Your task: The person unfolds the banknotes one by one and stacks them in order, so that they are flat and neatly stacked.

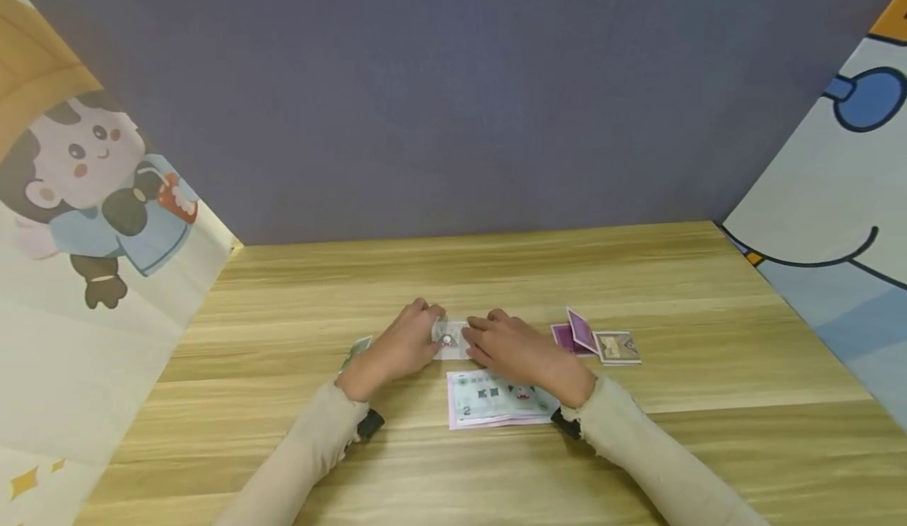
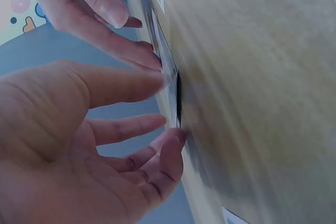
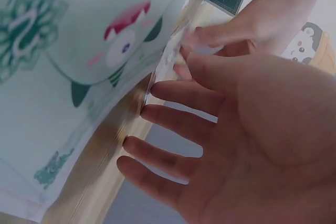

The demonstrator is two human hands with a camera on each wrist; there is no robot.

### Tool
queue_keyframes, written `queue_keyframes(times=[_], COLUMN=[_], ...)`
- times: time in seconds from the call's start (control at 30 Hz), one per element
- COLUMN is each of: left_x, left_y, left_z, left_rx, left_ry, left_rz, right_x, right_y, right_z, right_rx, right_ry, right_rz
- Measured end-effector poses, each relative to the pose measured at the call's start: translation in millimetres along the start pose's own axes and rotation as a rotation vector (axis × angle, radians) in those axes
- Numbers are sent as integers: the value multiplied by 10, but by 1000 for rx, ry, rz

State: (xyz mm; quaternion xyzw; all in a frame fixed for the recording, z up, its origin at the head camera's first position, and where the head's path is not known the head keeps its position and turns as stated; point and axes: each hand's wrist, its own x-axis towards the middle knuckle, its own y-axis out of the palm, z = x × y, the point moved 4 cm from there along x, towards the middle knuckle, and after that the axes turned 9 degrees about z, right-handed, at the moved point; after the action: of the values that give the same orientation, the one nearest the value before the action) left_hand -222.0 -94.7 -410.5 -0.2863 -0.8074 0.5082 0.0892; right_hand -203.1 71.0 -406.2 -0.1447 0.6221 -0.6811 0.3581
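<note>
A small pale play banknote with a cartoon print [image 1: 449,340] lies on the wooden table between both hands. At its left end is my left hand [image 1: 405,341], thumb and fingertips apart and right at the paper's edge. My right hand [image 1: 513,346] covers its right end. In the right wrist view the right fingers [image 3: 173,121] are spread and nearly straight, their tips along the edge. Closer to me lies a small stack with a green note marked 2 [image 1: 499,400] on top, partly under the right forearm in the head view.
Right of the hands sit a folded purple note [image 1: 581,331] with one flap standing up and a brownish folded note [image 1: 620,347]. A green note [image 1: 357,349] lies left, partly hidden by the left wrist. A grey panel [image 1: 453,101] rises behind the table [image 1: 283,282].
</note>
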Motion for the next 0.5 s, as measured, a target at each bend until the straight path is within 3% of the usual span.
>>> queue_keyframes(times=[0.17,0.5], left_x=[24,16], left_y=[1,-18], left_z=[0,-53], left_rx=[-44,-162], left_ry=[4,43], left_rz=[20,8], right_x=[15,30], right_y=[-8,-83], right_z=[-11,-30], right_rx=[-4,128], right_ry=[-26,-46], right_rz=[-66,-176])
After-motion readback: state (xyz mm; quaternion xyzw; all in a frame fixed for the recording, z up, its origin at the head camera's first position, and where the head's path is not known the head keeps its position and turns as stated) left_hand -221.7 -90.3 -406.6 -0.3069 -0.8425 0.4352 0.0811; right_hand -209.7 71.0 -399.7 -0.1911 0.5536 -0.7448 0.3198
